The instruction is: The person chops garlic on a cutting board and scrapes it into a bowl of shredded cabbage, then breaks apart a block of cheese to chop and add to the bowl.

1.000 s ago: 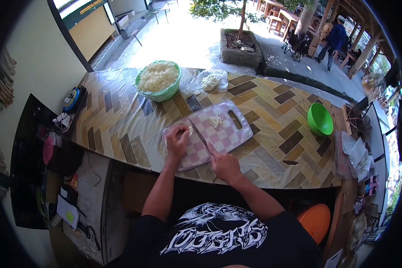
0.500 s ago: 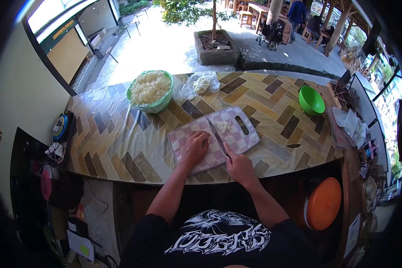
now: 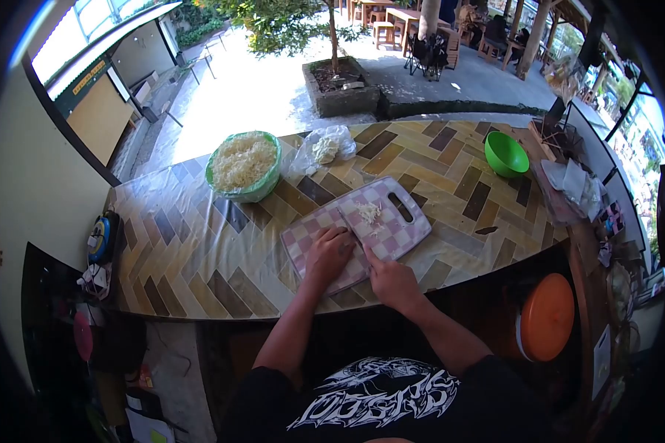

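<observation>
A pink-and-white checkered cutting board (image 3: 307,240) lies slanted on the table. My right hand (image 3: 395,284) grips a knife (image 3: 352,229), its index finger stretched along the top of the blade. The blade points away from me across the middle of the board. Just left of it, my left hand (image 3: 329,255) rests on the board with curled fingers; whatever is under them is hidden. Right of the blade is a small pile of pale, finely cut shreds (image 3: 368,213), close to the board's handle slot.
At the table's (image 3: 451,207) far left stands a green bowl lined with plastic, full of pale shreds (image 3: 244,162). Beside it lies a plastic bag (image 3: 325,150) with whitish pieces. A green bowl (image 3: 506,155) sits far right. An orange lid (image 3: 548,317) is below the table edge.
The view has shifted slightly. The knife blade now lies closer to my left fingers and shows more edge-on. A few shreds have spread toward my right hand.
</observation>
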Motion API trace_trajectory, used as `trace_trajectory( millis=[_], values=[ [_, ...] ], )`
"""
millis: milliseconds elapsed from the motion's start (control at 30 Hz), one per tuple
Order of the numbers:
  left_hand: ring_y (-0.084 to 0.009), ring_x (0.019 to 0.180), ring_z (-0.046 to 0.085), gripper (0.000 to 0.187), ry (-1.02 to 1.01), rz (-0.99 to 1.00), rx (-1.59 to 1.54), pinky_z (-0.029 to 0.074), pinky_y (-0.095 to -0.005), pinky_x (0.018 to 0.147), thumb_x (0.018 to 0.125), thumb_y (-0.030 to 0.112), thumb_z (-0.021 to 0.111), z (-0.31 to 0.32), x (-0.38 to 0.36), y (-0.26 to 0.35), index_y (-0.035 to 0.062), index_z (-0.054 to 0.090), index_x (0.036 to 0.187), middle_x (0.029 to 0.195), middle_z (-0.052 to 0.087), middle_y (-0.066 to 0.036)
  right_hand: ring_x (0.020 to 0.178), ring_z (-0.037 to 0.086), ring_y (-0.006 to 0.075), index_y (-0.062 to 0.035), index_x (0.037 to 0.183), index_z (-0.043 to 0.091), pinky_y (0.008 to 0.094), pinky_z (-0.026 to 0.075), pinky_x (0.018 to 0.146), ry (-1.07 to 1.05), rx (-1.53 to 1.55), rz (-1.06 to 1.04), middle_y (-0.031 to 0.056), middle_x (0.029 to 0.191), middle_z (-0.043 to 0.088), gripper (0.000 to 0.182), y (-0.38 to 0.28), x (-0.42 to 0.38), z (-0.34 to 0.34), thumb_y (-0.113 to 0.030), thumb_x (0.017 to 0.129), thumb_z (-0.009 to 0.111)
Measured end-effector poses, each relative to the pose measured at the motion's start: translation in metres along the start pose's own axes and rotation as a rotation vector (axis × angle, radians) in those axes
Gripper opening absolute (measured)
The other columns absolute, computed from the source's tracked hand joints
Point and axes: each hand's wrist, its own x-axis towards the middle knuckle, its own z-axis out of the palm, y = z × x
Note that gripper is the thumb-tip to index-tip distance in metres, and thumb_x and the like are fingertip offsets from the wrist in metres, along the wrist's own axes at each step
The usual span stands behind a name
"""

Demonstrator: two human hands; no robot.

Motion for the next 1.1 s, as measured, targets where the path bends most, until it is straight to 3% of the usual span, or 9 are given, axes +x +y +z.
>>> trace_trajectory(
  millis=[133, 333, 433, 533, 800, 1100],
  values=[
    [-0.0373, 0.11, 0.069, 0.018, 0.005, -0.001, -0.024, 0.056, -0.0443, 0.098, 0.089, 0.007, 0.076, 0.005, -0.002, -0.004, 0.0024, 0.079, 0.106, 0.116, 0.077, -0.014, 0.076, 0.074, 0.0472, -0.0109, 0.159, 0.049, 0.0577, 0.061, 0.072, -0.015, 0.036, -0.02, 0.0247, 0.084, 0.074, 0.059, -0.001, 0.003, -0.02, -0.021, 0.101, 0.057],
    [-0.0383, 0.107, 0.071, 0.015, 0.021, -0.054, -0.071, 0.056, -0.0458, 0.097, 0.093, 0.009, 0.074, 0.006, 0.0, 0.0, 0.0006, 0.08, 0.103, 0.116, 0.077, -0.016, 0.075, 0.075, 0.0447, -0.009, 0.164, 0.042, 0.0563, 0.061, 0.071, -0.104, -0.062, 0.016, 0.0244, 0.083, 0.075, 0.066, -0.012, -0.017, -0.019, -0.018, 0.1, 0.057],
    [-0.0381, 0.108, 0.071, 0.015, 0.013, -0.181, -0.125, 0.056, -0.0461, 0.096, 0.093, 0.009, 0.074, 0.002, 0.002, 0.011, 0.001, 0.08, 0.103, 0.116, 0.076, -0.016, 0.074, 0.076, 0.0427, -0.0084, 0.166, 0.038, 0.0553, 0.062, 0.071, -0.116, -0.089, -0.004, 0.0231, 0.081, 0.075, 0.071, -0.013, -0.021, -0.021, -0.015, 0.098, 0.057],
    [-0.0381, 0.105, 0.07, 0.017, 0.011, -0.092, -0.07, 0.056, -0.0451, 0.093, 0.091, 0.005, 0.074, 0.004, 0.003, 0.005, 0.0009, 0.079, 0.106, 0.112, 0.075, -0.016, 0.073, 0.076, 0.0425, -0.0078, 0.166, 0.038, 0.0551, 0.062, 0.071, -0.115, -0.104, 0.001, 0.0226, 0.081, 0.075, 0.071, -0.009, -0.016, -0.012, -0.013, 0.097, 0.056],
    [-0.0393, 0.109, 0.07, 0.017, 0.0, -0.12, -0.091, 0.055, -0.046, 0.097, 0.093, 0.008, 0.072, 0.001, 0.0, 0.0, 0.0004, 0.079, 0.107, 0.115, 0.075, -0.017, 0.077, 0.077, 0.041, -0.0036, 0.163, 0.042, 0.0532, 0.063, 0.073, -0.048, -0.087, -0.033, 0.0223, 0.084, 0.076, 0.07, -0.015, 0.026, -0.002, -0.011, 0.095, 0.056],
    [-0.0399, 0.109, 0.071, 0.019, -0.006, -0.133, -0.086, 0.055, -0.0459, 0.097, 0.096, 0.01, 0.071, 0.005, 0.002, 0.001, -0.0019, 0.077, 0.109, 0.118, 0.075, -0.018, 0.073, 0.078, 0.0358, -0.0072, 0.164, 0.043, 0.0497, 0.063, 0.068, -0.089, -0.205, -0.009, 0.0187, 0.084, 0.077, 0.072, -0.025, -0.019, -0.025, -0.014, 0.094, 0.06]
  ],
)
